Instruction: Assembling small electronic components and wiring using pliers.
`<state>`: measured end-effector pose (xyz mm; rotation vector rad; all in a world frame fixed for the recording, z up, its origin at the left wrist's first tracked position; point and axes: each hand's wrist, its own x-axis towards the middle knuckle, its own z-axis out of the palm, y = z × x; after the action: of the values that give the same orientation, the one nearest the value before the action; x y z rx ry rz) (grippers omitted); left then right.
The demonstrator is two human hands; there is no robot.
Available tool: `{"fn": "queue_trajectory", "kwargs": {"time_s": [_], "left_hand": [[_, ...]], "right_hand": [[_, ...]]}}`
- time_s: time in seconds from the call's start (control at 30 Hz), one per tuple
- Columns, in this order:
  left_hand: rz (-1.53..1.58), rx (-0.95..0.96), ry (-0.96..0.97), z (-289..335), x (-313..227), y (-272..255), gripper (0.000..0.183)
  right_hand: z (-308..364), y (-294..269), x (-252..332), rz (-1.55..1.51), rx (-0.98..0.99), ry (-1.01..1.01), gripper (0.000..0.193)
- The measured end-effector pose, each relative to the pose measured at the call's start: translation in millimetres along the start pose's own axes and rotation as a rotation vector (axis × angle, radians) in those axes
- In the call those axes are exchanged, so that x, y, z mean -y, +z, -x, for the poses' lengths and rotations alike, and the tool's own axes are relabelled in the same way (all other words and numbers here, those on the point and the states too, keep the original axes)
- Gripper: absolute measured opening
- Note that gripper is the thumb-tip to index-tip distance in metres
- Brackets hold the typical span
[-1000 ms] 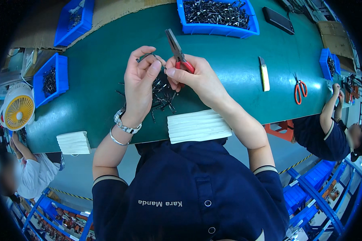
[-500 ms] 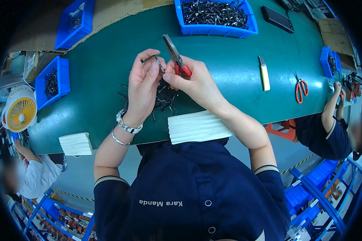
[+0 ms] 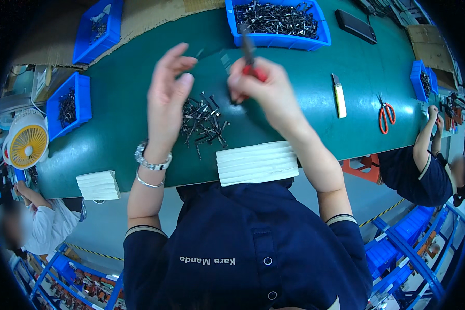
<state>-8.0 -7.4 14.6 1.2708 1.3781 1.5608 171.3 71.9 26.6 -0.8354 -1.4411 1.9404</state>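
Note:
My right hand grips red-handled pliers whose dark jaws point up toward the far blue bin. My left hand is raised beside it, fingers loosely apart, with a small dark piece just off its fingertips; whether it touches the fingers I cannot tell. Below and between both hands lies a pile of small black metal parts on the green table. A silver watch and bracelet sit on my left wrist.
A white stack of sheets lies at the table's near edge, a smaller one at left. Blue bins with parts, a yellow knife, orange scissors, a black phone, a yellow fan. Other persons work at both sides.
Both hands have risen off the pile and spread apart. The left hand's fingers have opened, and the pliers now point up toward the far bin.

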Motion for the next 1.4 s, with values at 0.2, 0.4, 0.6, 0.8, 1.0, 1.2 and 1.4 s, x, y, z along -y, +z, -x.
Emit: {"fn": "queue_trajectory", "kwargs": {"time_s": [0.2,0.4,0.6,0.8,1.0,1.2,1.4], "left_hand": [[-0.413,0.017,0.033,-6.2,-5.5,-31.4,0.016],[-0.998,0.327,0.164,9.6,-7.2,-7.9,0.015],[-1.022,0.425,0.270,14.6,-2.6,1.7,0.019],[-0.699,0.226,0.042,7.9,-6.8,-2.4,0.011],[-0.067,-0.006,-0.092,7.1,-0.3,-4.9,0.018],[0.186,-0.057,-0.161,5.3,9.4,-12.1,0.017],[0.113,-0.154,-0.050,5.5,7.6,-6.9,0.016]], "right_hand": [[-13.0,-44.5,9.0,-0.355,-0.313,-0.298,0.036],[-12.4,-26.2,-1.1,-0.391,-0.214,-0.187,0.042],[-7.8,-7.0,-2.3,-0.129,-0.268,-0.258,0.042],[-4.0,-7.4,-4.9,-0.102,-0.074,-0.169,0.045],[-0.4,3.5,-15.8,0.084,0.108,-0.027,0.046],[3.5,21.4,-32.7,0.218,0.170,-0.026,0.043],[5.8,22.4,-30.7,0.263,0.179,0.022,0.044]]}}
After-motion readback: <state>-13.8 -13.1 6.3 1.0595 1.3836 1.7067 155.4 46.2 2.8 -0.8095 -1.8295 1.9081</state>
